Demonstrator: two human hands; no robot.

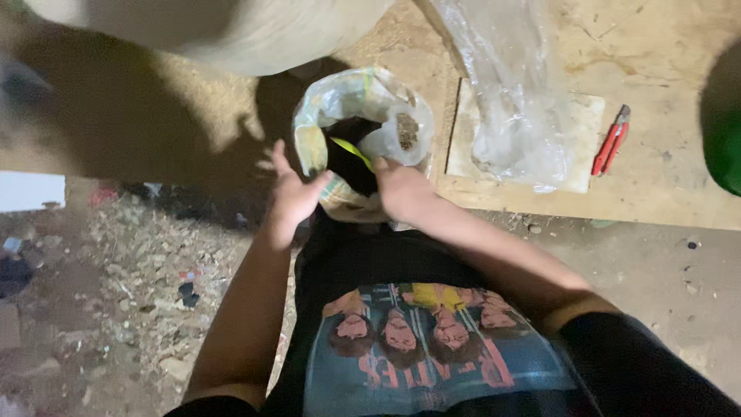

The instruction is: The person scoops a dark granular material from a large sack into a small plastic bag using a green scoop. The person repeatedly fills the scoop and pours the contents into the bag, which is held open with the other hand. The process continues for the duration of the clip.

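A small plastic bag [340, 100] with a dark inside stands open at the edge of a wooden board, holding soil-like matter. My left hand [292, 197] grips the bag's left rim, fingers spread along it. My right hand [401, 189] holds the bag's right front edge. A thin yellow-green strip [351, 150] lies across the bag's mouth between my hands. A patch of brown crumbs [407, 131] clings to the inside of the far wall.
A crumpled clear plastic sheet [509, 100] lies on a pale board [583, 116] to the right. Red-handled pliers [611, 140] rest beyond it. A green object [725, 147] sits at the right edge. A large pale sack [231, 31] looms above. Rubble-strewn ground [116, 270] is on the left.
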